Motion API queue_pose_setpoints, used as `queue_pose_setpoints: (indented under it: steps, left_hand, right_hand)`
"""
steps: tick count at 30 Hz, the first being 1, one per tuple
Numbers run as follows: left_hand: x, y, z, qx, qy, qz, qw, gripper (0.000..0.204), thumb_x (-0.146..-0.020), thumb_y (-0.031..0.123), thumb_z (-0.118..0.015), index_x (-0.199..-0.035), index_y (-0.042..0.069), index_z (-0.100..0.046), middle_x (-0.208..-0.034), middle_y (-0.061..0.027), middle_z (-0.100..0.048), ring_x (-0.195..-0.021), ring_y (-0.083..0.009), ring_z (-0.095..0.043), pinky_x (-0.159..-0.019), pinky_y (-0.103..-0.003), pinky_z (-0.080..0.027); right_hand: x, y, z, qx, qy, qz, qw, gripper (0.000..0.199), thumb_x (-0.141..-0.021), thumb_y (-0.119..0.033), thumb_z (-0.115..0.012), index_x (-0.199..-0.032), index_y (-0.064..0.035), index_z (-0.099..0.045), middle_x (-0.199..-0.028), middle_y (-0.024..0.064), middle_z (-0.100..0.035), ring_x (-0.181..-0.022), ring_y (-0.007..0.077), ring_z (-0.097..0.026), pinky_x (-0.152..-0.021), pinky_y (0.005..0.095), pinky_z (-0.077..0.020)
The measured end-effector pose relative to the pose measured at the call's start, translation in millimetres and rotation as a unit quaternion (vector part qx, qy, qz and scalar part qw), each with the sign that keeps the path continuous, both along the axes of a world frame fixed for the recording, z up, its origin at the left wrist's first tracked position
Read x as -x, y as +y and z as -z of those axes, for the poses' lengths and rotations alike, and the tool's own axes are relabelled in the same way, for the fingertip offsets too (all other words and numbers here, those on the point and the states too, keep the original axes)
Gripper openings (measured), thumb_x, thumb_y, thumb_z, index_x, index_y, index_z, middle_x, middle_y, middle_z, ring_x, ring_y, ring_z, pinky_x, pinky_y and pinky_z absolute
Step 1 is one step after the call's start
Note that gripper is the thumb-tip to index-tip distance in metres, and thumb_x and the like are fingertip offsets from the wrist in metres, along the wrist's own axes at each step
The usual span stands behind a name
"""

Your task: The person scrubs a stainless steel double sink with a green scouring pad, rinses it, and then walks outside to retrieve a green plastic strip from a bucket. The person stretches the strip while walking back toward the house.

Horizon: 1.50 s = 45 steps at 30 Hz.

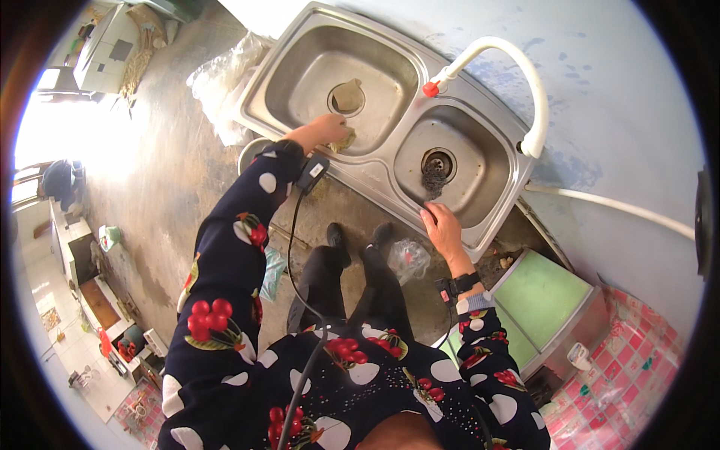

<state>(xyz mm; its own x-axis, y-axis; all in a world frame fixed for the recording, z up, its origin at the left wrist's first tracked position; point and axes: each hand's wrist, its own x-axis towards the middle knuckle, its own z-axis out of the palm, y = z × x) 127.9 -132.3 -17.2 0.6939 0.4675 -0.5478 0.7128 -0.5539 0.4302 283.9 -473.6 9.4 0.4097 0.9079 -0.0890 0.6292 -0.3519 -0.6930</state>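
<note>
My left hand [324, 132] is closed around a crumpled yellowish cloth [343, 141] and presses it against the near wall of the left basin [300, 71]. A flat beige piece [348, 96] lies over that basin's drain. At the near edge of the right basin [480, 161], my right hand [445, 231] rests on the steel rim, its thumb a little apart from the fingers and nothing seen in it. Just beyond those fingertips, a dark steel wool scourer [433, 181] sits beside the right drain [439, 161].
A white curved faucet [517, 56] with a red tip arches over the divider between the basins. Clear plastic bags [229, 82] bunch up at the sink's left end. A green-topped cabinet [544, 292] stands at the right. Another plastic bag [409, 260] lies near my feet.
</note>
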Motion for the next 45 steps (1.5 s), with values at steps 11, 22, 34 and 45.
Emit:
queue_pose_setpoints:
  steps: [11,22,34,45]
  left_hand:
    - [-59.3,17.6,30.9,0.258,0.132,0.236,0.928,0.055,-0.071,0.031,-0.064,-0.117,0.005,-0.049,-0.108,-0.0154,-0.058,-0.096,-0.0268,-0.056,-0.081,-0.036,-0.042]
    - [-78.5,21.6,97.9,-0.005,-0.271,0.318,0.909,0.034,-0.065,0.012,-0.064,-0.096,0.004,-0.052,-0.101,-0.0187,-0.046,-0.096,-0.0332,-0.046,-0.078,-0.039,-0.042]
    - [34.2,132.8,62.2,-0.033,0.048,0.53,0.846,0.021,-0.066,0.005,-0.06,-0.087,0.007,-0.058,-0.101,-0.0098,-0.047,-0.094,-0.0289,-0.048,-0.073,-0.035,-0.045]
    - [-60.5,154.7,127.0,-0.406,-0.107,-0.081,0.904,0.021,-0.077,0.013,-0.051,-0.093,-0.001,-0.053,-0.097,-0.0182,-0.049,-0.092,-0.0321,-0.049,-0.078,-0.046,-0.045]
  right_hand:
    - [-0.9,5.1,-4.2,0.014,0.008,0.031,0.999,0.026,-0.08,-0.022,-0.06,-0.093,0.0006,-0.06,-0.092,0.0146,-0.06,-0.087,0.0318,-0.056,-0.074,0.0382,-0.0457]
    - [3.6,16.0,-4.1,0.03,-0.032,0.068,0.997,0.022,-0.075,-0.017,-0.064,-0.088,0.0,-0.059,-0.086,0.0132,-0.061,-0.08,0.0306,-0.058,-0.068,0.0371,-0.0472]
    - [3.6,16.4,-5.8,0.033,-0.057,0.082,0.994,0.021,-0.074,-0.017,-0.064,-0.086,-0.0001,-0.059,-0.084,0.0125,-0.06,-0.077,0.0307,-0.057,-0.066,0.0373,-0.0465]
    - [4.1,17.0,-3.4,0.041,-0.068,0.08,0.994,0.02,-0.073,-0.015,-0.064,-0.085,-0.0001,-0.058,-0.082,0.012,-0.059,-0.075,0.0303,-0.055,-0.065,0.0375,-0.0453]
